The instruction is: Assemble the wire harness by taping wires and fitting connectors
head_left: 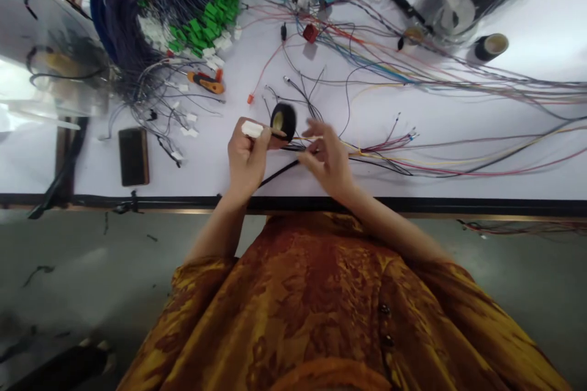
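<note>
Evidently your left hand (247,149) is closed around a white piece (252,129), fingertips at the black tape roll (288,121); your right hand (328,159) is blurred and curled, so whether it pinches anything is hard to tell. The wire bundle (361,151) lies between and beneath both; hold its strands flat and any wrap snug. Mind the bench (206,168) edge just below your wrists; roomier space lies leftward, toward the phone (134,157), while wires crowd the right
</note>
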The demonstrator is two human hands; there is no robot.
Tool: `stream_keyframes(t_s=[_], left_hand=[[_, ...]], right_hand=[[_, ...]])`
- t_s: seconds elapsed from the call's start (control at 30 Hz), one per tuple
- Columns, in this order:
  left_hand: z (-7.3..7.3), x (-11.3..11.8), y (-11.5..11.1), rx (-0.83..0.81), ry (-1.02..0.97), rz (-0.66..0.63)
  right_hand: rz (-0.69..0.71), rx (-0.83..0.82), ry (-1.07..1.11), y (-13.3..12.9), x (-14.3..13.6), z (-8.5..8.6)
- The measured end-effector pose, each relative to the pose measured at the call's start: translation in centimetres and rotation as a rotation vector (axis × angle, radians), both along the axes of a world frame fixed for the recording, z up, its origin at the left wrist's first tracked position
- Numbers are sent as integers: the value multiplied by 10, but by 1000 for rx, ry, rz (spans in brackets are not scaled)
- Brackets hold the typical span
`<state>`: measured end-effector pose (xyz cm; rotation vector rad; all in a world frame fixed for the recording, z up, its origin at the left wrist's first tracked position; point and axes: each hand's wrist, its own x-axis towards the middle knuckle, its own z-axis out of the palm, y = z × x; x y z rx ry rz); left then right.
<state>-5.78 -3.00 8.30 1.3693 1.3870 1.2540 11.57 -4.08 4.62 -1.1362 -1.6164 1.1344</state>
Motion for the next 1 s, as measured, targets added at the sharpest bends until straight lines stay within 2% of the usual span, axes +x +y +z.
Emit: stream_keyframes(t_s=[0.1, 0.17, 0.23, 0.3, 0.37, 0.4, 0.43, 0.5, 0.6, 0.63, 0.7, 0.77, 0.8, 0.83, 0.9, 1.0], left_hand=[[9, 5, -7, 85, 119, -92], [4, 8, -5, 117, 96, -37], [-6, 9, 2, 96, 33, 57], [-14, 10, 10, 36, -11, 104], [-14, 10, 13, 7, -19, 91], [-10, 10, 11, 15, -2, 63], [-5, 10, 8, 38, 38, 18], [7, 9, 0, 110, 197, -104], [16, 6, -13, 198, 435, -238], [15, 4, -16, 203, 438, -229], [5, 1, -16, 173, 297, -126], [-11, -2, -9, 98, 70, -8], [-19, -3, -5, 53, -30, 8], [-26, -3, 1, 8, -102, -17], [-35, 1, 12, -64, -149, -152], [-36, 11, 24, -84, -85, -294]], right_hand=[[-153, -152, 146, 36, -5, -4], [-189, -130, 161, 38, -1, -11], [-170, -14, 89, 17, 7, -18], [-83, 140, -25, -13, 15, -21], [-11, 219, -75, -32, 19, -18], [-18, 199, -51, -33, 18, -14], [-51, 132, 6, -28, 16, -9], [-116, -111, 175, -4, 8, 1], [-59, -560, 385, 42, -1, 9], [-48, -671, 437, 52, -1, 8], [-99, -788, 544, 61, 5, 3], [-182, -776, 643, 58, 16, -5], [-202, -748, 675, 53, 21, -9], [-207, -720, 689, 49, 26, -12], [-192, -670, 671, 41, 33, -16], [-206, -563, 544, 29, 39, -17]])
